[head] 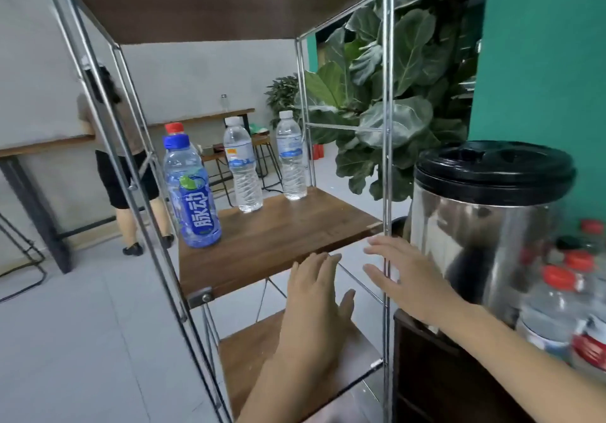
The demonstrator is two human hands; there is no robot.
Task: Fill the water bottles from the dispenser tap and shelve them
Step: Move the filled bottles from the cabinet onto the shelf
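**Both hands empty, unfilled bottles off to my right**

Head view: I am looking down past a metal-framed shelf (278,232) with wooden boards. Both my hands are hanging in front of its near edge with fingers straight and spread, gripping nothing. My left hand (314,304) is hovering just below the middle board; my right hand (400,275) is reaching across the frame's front post, palm facing the dispenser (485,225), a steel drum with a black lid standing just right of the shelf. I cannot see its tap from here.

Four capped bottles are standing upright on the middle board: a blue-labelled bottle (191,193) nearest me on the left, a red-capped one (173,128) mostly hidden behind it, and two clear bottles (242,168) (291,157) farther back.

The bottles I am judging as yet to be filled are the red-capped bottles (557,301) clustered on the counter at lower right, blurred, upright, beyond the dispenser. They are lying to the right of both hands, so my right hand is the nearer one for the next pick-up.
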